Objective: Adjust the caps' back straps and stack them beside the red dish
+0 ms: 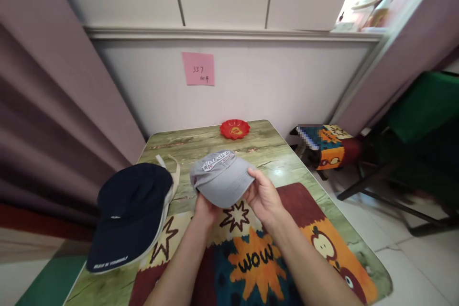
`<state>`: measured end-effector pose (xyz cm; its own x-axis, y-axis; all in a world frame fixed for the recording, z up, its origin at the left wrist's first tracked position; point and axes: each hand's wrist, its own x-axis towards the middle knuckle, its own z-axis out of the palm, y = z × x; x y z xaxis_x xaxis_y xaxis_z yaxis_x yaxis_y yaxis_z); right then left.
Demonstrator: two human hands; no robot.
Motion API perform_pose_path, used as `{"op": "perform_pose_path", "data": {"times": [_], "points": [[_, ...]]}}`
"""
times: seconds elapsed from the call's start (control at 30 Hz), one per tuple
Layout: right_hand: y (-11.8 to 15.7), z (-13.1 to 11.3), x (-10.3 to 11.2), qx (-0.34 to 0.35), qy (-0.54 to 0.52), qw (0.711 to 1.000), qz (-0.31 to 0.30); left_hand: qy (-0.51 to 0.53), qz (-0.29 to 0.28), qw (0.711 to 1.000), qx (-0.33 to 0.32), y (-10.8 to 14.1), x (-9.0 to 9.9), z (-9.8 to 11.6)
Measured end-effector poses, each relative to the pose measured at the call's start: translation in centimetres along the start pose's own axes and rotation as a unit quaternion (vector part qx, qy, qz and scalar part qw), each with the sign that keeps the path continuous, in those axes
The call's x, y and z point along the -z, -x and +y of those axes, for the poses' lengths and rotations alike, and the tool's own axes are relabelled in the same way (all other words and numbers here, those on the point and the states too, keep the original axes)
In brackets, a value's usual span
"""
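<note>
In the head view, both hands hold the gray cap [222, 174] over the mat [256, 263]: the right hand [264, 196] pinches the brim, thumb on top; the left hand [207, 209] grips the crown's lower edge, fingers mostly hidden. A light, even grip should spare the soft crown. Left of the hands, the navy cap [132, 201] needs clearance; beyond them on the worktop [186, 141] sits the red dish [234, 129].

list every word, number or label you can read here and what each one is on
"Always": gray cap; lettering beneath it too small to read.
"357": pink note; handwritten characters below it unclear.
"WOW": patterned mat.
"YOURSELF": brim of the navy cap; words before it blurred, mark above the brim too small.
Lettering on the cloth at right: too blurred to read surely.
</note>
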<state>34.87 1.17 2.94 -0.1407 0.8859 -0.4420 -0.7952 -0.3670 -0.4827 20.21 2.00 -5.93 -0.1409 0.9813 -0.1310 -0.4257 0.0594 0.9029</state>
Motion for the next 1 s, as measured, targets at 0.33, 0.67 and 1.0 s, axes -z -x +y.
{"op": "perform_pose_path", "data": {"times": [0.33,0.67,1.0], "points": [[-6.4,-9.8,1.2,0.141,-0.033,0.989,-0.028,-0.357,-0.073,0.931,-0.025,6.5,1.9,-3.6],[-12.5,-9.2,13.4,0.177,0.033,0.962,0.204,-0.436,-0.106,0.888,-0.101,7.1,3.1,-3.8],[-12.7,-8.1,18.6,0.184,0.041,0.947,0.26,-0.442,-0.107,0.883,-0.112,6.7,3.1,-3.8]]}}
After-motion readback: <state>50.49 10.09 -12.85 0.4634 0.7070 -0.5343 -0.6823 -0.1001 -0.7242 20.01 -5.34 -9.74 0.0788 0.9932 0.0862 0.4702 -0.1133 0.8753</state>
